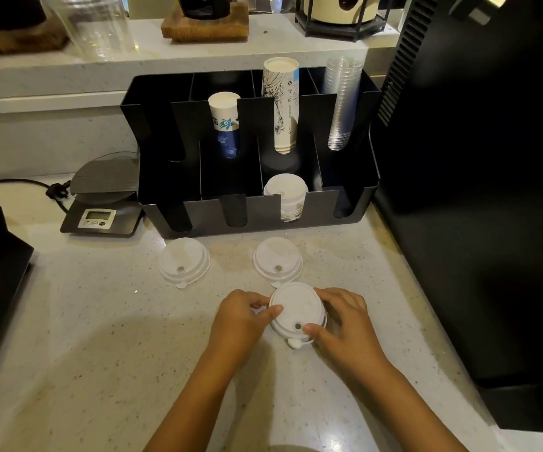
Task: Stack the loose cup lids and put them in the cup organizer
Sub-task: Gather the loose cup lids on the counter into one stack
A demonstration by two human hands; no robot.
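A small stack of white cup lids (296,309) rests on the counter between my hands. My left hand (244,316) grips its left edge, thumb on top. My right hand (342,321) grips its right side, thumb near the sip hole. Two more white lids lie loose on the counter: one (184,261) at the left, one (277,263) just behind the stack. The black cup organizer (205,212) stands behind them. Its front third slot holds a stack of white lids (286,190).
The organizer's back slots hold paper cups (224,125), a taller paper cup stack (281,102) and clear plastic cups (342,102). A digital scale (104,203) with a cord sits left. A large black machine (479,223) fills the right side. A raised shelf runs behind.
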